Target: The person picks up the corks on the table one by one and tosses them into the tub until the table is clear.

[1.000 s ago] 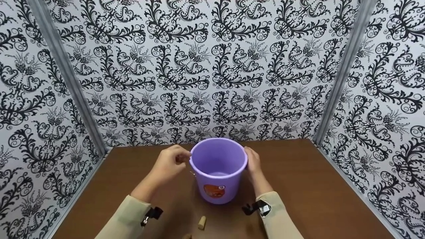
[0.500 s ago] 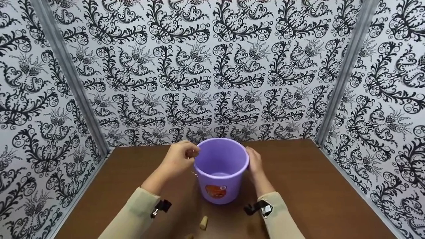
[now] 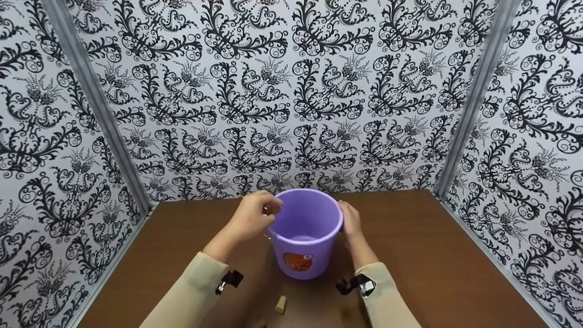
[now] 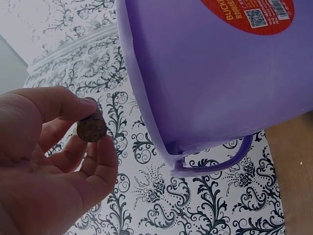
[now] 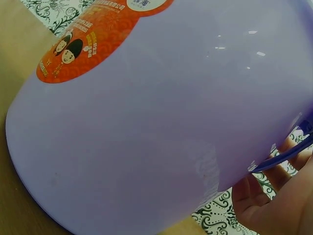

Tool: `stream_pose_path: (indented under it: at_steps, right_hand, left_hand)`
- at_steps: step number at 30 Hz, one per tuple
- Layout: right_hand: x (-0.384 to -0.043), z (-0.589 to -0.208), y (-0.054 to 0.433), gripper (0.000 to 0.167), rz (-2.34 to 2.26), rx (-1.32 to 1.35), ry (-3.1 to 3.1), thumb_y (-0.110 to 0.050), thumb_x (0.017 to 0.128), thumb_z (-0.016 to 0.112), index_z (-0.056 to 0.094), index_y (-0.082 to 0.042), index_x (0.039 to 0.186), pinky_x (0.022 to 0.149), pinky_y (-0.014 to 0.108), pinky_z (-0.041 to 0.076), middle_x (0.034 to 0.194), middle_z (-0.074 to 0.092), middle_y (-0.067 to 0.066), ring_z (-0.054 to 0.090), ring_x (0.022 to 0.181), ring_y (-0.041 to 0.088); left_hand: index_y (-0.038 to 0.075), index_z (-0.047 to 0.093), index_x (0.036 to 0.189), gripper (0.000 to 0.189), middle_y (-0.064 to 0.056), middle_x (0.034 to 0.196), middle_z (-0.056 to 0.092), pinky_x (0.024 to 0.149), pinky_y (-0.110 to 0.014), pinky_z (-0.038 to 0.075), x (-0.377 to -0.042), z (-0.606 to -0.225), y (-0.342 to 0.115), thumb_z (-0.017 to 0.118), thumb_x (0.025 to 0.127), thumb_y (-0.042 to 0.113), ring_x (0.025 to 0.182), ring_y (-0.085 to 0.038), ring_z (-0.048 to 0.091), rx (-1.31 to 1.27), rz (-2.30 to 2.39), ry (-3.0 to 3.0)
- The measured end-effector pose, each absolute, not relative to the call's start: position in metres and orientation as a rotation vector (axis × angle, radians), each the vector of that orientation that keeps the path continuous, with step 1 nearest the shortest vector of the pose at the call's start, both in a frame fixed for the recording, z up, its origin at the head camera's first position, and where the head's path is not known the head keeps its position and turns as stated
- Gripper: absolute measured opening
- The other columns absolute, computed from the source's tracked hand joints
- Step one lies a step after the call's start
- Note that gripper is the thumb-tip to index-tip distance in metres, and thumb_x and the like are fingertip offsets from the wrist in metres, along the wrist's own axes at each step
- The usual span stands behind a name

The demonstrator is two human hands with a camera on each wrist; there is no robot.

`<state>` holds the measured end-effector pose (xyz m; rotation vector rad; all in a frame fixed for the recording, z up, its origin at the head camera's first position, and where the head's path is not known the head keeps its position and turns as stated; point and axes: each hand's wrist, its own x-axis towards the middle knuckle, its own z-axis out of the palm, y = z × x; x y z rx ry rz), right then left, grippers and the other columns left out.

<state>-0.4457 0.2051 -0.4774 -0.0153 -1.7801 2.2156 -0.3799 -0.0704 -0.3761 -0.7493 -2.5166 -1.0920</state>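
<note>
Three walls (image 3: 291, 100) with a black scroll pattern on white stand around a brown table (image 3: 437, 255). On it, near the middle, a purple bucket (image 3: 314, 250) stands upright, its long axis vertical and its round mouth facing up, with an orange label (image 3: 297, 262) turned toward the person. Both arms wear pale sleeves (image 3: 186, 291). At the bucket's right side, the right hand (image 3: 350, 221) grips it near the rim, fingers bent about the purple handle (image 5: 286, 155). Beside the left part of the rim, the left hand (image 3: 253, 216) pinches a dark brown cork (image 4: 92, 128) between thumb and fingers (the wrist view shows it apart from the bucket). That cork's flat round end faces the left wrist camera, its long axis running away from it. On the table in front of the bucket lies a paler cork (image 3: 281, 304), tapered, its wider end toward the person and its narrow end pointing away, slightly right. Nearby, a small brown thing (image 3: 261, 324) is cut off by the lower edge.
</note>
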Motion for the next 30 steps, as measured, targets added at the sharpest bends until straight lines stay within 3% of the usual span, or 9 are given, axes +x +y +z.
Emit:
stream_pose_path:
  at_steps: [6,12,21,25,30]
  right_hand:
    - [-0.449,-0.483,0.21,0.026,2.243,-0.018,-1.773,-0.014,0.106,0.053,0.075,-0.005,0.094,0.079,0.023,0.051,0.084,0.069,-0.005,0.061,0.083,0.009]
    - [-0.427,-0.461,0.212,0.027,2.241,0.022,-1.785,-0.01,0.105,0.052,0.074,0.002,0.094,0.078,0.026,0.053,0.083,0.07,0.0,0.062,0.082,0.014]
    - [-0.416,-0.449,0.204,0.031,2.127,0.053,-1.822,-0.006,0.103,0.053,0.067,0.02,0.112,0.087,0.023,0.049,0.096,0.076,0.008,0.061,0.088,0.007]
    - [-0.417,-0.448,0.203,0.031,2.12,0.032,-1.814,-0.006,0.103,0.054,0.067,0.021,0.11,0.087,0.023,0.049,0.095,0.076,0.008,0.061,0.087,0.008]
    - [-0.419,-0.451,0.203,0.033,2.075,0.028,-1.859,-0.006,0.104,0.053,0.067,0.021,0.115,0.09,0.023,0.049,0.104,0.077,0.018,0.061,0.09,0.005]
  left_hand:
    - [0.003,0.078,0.111,0.039,-0.006,0.104,0.071,0.081,-0.027,0.063,-0.382,-0.376,-0.063,0.067,0.078,-0.014,0.092,-0.017,0.066,-0.739,-1.093,-2.577]
    - [0.003,0.078,0.114,0.039,-0.006,0.103,0.07,0.082,-0.027,0.063,-0.388,-0.373,-0.054,0.068,0.08,-0.014,0.093,-0.017,0.067,-0.75,-1.095,-2.61]
    - [0.001,0.08,0.109,0.04,-0.007,0.095,0.071,0.076,-0.027,0.059,-0.394,-0.368,-0.045,0.067,0.074,-0.014,0.086,-0.016,0.062,-0.868,-0.929,-2.576]
    - [0.001,0.08,0.111,0.04,-0.008,0.099,0.072,0.079,-0.028,0.06,-0.398,-0.37,-0.041,0.067,0.076,-0.013,0.088,-0.017,0.064,-0.883,-0.932,-2.603]
    - [0.001,0.079,0.112,0.04,-0.01,0.103,0.072,0.083,-0.03,0.062,-0.401,-0.375,-0.035,0.067,0.077,-0.013,0.092,-0.019,0.066,-0.883,-0.957,-2.647]
